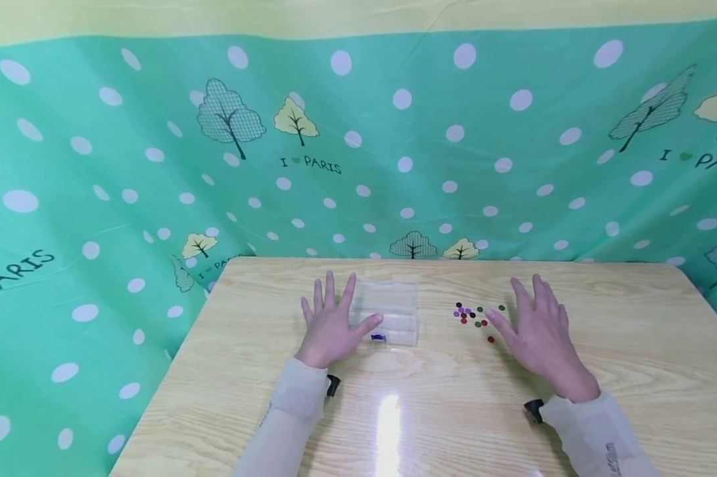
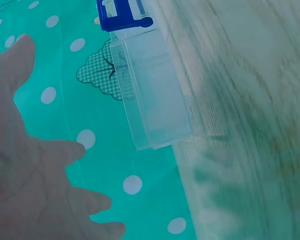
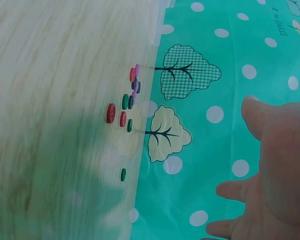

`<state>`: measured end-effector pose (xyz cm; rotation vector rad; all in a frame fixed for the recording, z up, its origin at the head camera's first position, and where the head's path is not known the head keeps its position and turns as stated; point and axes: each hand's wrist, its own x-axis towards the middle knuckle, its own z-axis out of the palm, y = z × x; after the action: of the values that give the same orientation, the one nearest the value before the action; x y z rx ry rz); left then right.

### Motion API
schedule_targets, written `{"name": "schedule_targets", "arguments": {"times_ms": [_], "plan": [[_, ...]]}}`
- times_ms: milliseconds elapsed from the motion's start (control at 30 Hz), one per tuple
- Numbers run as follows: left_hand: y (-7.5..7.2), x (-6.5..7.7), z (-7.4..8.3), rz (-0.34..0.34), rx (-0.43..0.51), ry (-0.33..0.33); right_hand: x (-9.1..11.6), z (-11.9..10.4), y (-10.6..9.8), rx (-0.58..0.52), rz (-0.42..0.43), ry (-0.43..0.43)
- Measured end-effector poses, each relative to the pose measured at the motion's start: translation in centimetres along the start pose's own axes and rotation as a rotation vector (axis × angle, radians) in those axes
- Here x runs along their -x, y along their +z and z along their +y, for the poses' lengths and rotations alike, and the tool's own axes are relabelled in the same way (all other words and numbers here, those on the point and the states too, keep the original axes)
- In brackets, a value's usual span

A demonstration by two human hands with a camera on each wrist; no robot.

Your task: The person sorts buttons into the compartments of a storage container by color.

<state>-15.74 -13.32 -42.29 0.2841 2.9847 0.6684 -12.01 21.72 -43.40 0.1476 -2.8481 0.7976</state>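
My left hand (image 1: 333, 324) is held with fingers spread beside a clear plastic box (image 1: 401, 301), its thumb overlapping the box in the head view. The box has a blue latch (image 2: 124, 19) on its near side; its compartments look see-through, and whether the lid is raised is hard to tell. To the right lies a loose group of small round buttons: a red button (image 3: 111, 113) nearest me, a green button (image 3: 123, 174) apart on the right, with purple and dark ones clustered. My right hand (image 1: 539, 338), fingers extended, hovers just right of the buttons and holds nothing.
A light wood-grain table (image 1: 453, 411) lies beneath both hands. Behind it and to the left hangs a green curtain (image 1: 370, 99) with white dots and trees. Black wrist straps show at the left cuff (image 1: 332, 385) and the right cuff (image 1: 533, 411).
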Motion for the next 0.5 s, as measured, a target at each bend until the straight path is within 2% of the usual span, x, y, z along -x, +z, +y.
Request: {"name": "schedule_targets", "arguments": {"times_ms": [500], "plan": [[-0.37,-0.16,-0.29,-0.052,0.150,-0.016,-0.25,-0.15,0.11,-0.029,-0.040,0.019]]}}
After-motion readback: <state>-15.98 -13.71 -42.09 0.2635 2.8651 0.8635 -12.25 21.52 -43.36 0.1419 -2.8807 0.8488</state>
